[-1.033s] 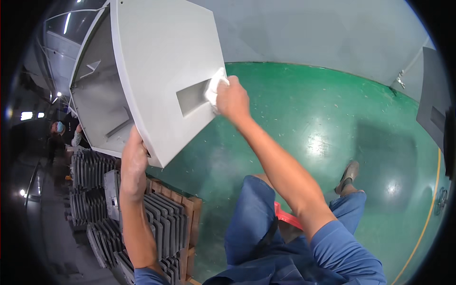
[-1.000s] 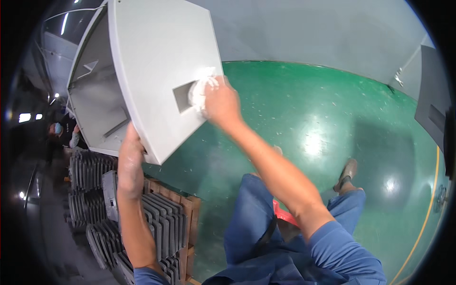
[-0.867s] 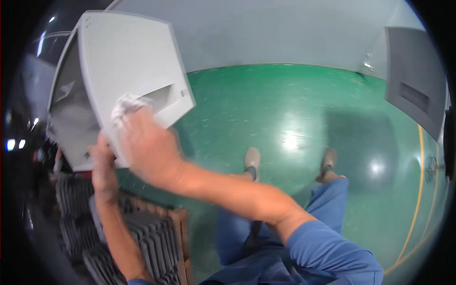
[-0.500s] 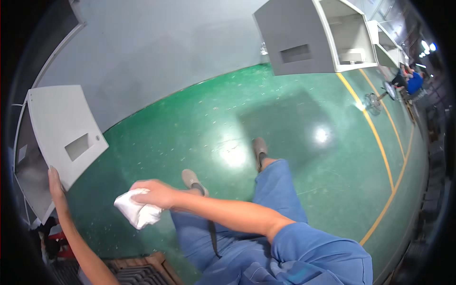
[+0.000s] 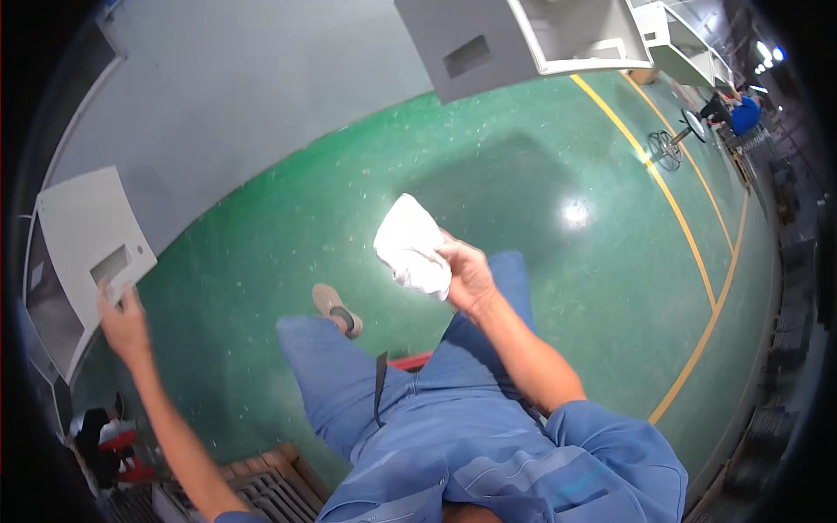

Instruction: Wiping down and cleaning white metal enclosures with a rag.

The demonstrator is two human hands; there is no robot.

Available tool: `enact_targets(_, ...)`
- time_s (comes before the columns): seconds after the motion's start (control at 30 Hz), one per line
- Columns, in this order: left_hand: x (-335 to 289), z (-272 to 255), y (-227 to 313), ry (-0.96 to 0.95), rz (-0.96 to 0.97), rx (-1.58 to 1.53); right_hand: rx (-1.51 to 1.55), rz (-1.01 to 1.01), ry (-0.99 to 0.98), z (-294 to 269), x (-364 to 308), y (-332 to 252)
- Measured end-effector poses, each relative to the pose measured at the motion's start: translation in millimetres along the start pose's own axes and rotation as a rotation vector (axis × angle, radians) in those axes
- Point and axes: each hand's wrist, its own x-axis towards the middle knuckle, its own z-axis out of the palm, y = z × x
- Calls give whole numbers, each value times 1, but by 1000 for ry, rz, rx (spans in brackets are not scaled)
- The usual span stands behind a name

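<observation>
A crumpled white cloth (image 5: 411, 248) is pinched in my right hand (image 5: 469, 277), raised over the floor in front of my legs. Over at the left stands a light grey sheet-metal cabinet (image 5: 83, 222) with a rectangular cut-out (image 5: 111, 265) and a small round hole in its side panel. My left hand (image 5: 126, 324) is at the panel's lower edge, just below the cut-out. Its fingers are apart and hold nothing; whether they press on the metal is hard to tell.
Another grey cabinet (image 5: 471, 44) with an open front hangs or stands at the top, more cabinets (image 5: 676, 44) beyond it. A wheeled stool (image 5: 680, 139) stands by yellow floor lines. A person in blue (image 5: 744, 115) is far right. Stacked dark metal parts (image 5: 266, 497) lie lower left.
My right hand has carried the cloth rightward and up, away from the left cabinet. My left hand has shifted from the panel's edge toward the cut-out. The view has turned, and my right foot is hidden.
</observation>
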Motion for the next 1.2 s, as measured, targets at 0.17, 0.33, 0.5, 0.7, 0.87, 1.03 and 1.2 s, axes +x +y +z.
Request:
enact_targets(0.17, -144, 53, 175, -881, -66, -865, -99, -20, 9, 19, 2, -11)
enact_targets(0.33, -210, 86, 280, -1316, -433, -1686, -250, -21, 104, 15, 11, -10)
enact_targets(0.5, -199, 102, 302, -1356, -772, -2043, -495, 1, 186, 20, 16, -1)
enact_targets(0.7, -205, 112, 308, -1192, -766, -1965, -1128, -171, 244, 0, 30, 13)
enact_targets(0.87, -197, 124, 299, -1014, -755, -1894, -1417, -76, 65, 22, 42, -5)
enact_targets(1.03, -184, 143, 273, -891, -883, -1853, -1829, -856, 120, 122, 58, -108)
enact_targets(1.2, -177, 168, 287, -654, -848, -1901, -2015, -1138, 332, 174, 101, -195)
